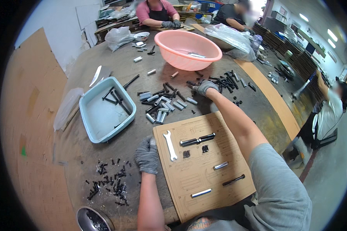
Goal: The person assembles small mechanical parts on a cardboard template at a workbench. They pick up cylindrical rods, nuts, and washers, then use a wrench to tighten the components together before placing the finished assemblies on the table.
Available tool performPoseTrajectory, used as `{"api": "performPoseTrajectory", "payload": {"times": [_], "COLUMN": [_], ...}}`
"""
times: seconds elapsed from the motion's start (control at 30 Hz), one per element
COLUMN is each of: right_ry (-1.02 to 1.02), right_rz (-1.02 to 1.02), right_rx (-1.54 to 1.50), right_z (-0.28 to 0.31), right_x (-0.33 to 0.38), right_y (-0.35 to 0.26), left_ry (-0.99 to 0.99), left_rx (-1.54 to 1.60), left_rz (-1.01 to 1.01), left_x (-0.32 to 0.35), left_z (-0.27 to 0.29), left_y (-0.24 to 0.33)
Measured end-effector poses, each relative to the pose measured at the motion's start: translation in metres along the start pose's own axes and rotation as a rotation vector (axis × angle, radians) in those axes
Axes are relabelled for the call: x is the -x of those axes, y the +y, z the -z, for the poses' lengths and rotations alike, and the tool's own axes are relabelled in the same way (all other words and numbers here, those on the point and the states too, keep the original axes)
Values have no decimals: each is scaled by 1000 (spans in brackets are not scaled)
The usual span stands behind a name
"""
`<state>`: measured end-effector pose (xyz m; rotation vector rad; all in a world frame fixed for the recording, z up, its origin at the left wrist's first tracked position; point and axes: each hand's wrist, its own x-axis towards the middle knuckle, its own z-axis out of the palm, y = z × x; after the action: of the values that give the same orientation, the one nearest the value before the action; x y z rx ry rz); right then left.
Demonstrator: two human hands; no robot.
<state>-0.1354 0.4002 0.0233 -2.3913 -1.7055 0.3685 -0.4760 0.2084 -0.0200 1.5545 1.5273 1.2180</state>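
My left hand (pixel 146 156), in a grey knit glove, rests curled on the table beside the left edge of a brown printed cardboard sheet (pixel 198 177); whatever its fingers hold, if anything, is hidden. My right hand (pixel 206 88), gloved alike, reaches past the sheet, fingertips closed on a dark piece that looks like a black bolt (pixel 191 82). On the sheet lie a wrench (pixel 169 145), a black rod with nuts (pixel 197 139), two small groups of black screws (pixel 205 149), silver sleeves (pixel 201 193) and a long black bolt (pixel 234 179).
Mixed bolts and silver sleeves (pixel 164 106) lie beyond the sheet, more black bolts (pixel 229 81) right of my right hand. A blue tray (pixel 89 122) and small screws (pixel 110 179) lie left, a metal bowl (pixel 81 219) near. A pink basin (pixel 169 54) stands far; other people work around.
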Motion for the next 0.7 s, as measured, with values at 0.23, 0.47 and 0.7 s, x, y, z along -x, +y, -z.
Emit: {"api": "performPoseTrajectory", "payload": {"times": [0.23, 0.47, 0.7], "right_ry": [-2, -706, -991], "right_rz": [647, 589, 411], "right_rx": [64, -856, -988], "right_z": [-14, 55, 62], "right_x": [-9, 178, 293], "right_y": [20, -28, -5], "left_ry": [-22, 85, -493], "left_rx": [2, 167, 719], "left_rz": [11, -41, -57], "left_x": [-2, 2, 68], "left_z": [-13, -4, 24], "left_y": [-4, 1, 119]}}
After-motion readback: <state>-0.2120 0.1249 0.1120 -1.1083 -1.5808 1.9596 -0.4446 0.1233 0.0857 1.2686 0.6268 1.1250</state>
